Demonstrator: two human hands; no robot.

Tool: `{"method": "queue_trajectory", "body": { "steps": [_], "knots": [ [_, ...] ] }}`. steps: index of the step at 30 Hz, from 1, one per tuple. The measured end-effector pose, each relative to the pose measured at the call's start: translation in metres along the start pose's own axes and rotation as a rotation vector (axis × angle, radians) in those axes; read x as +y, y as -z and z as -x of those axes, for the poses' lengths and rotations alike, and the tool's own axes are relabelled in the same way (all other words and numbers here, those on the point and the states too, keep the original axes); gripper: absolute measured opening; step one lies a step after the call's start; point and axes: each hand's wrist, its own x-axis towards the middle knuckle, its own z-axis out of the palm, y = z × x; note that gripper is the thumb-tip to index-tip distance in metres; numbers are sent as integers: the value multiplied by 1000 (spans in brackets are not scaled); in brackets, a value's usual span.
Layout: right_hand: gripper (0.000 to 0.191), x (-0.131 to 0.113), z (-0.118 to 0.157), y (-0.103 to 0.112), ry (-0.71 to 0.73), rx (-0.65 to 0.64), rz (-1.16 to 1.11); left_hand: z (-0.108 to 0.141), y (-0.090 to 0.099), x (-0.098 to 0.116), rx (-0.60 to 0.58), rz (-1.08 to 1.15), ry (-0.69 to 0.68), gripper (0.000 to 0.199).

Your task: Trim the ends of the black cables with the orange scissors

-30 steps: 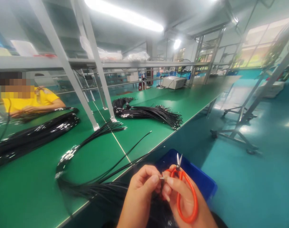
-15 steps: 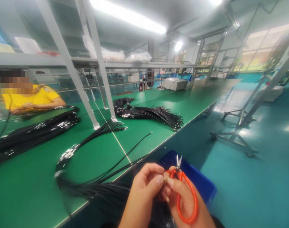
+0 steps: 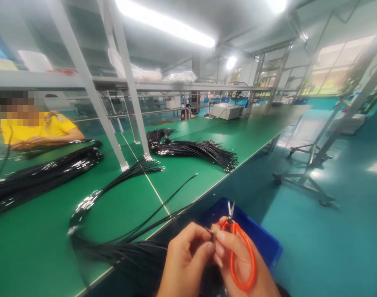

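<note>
Head view. Near side of the blue bin: our left hand pinched a small dark piece, seemingly cable; our right hand gripped orange scissors, blades apart. We judged the blades best kept pointing away from both hands.

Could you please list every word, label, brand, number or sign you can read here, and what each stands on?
There is no text that I can read.
White patches on the black cables: too small and blurred to tell whether they bear print.
White boxy unit: too blurred to read any marking.
Orange-handled scissors: no lettering visible.
</note>
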Motion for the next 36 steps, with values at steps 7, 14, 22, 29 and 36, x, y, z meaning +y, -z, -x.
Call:
{"method": "queue_trajectory", "body": {
  "steps": [7,14,22,29,36],
  "knots": [
    [34,-4,-2,-2,83,100,166,-3,5,-7,-34,118,24,23],
    [25,9,2,-6,353,187,362,-2,-3,-6,47,211,46,30],
    [19,6,4,8,550,265,521,1,-2,-2,141,85,31,23],
    [16,-10,5,1,523,240,524,4,-3,1,185,-209,-135,12],
    [22,-16,-1,8,384,21,599,4,-1,3,84,-45,-62,13]
  ]
}}
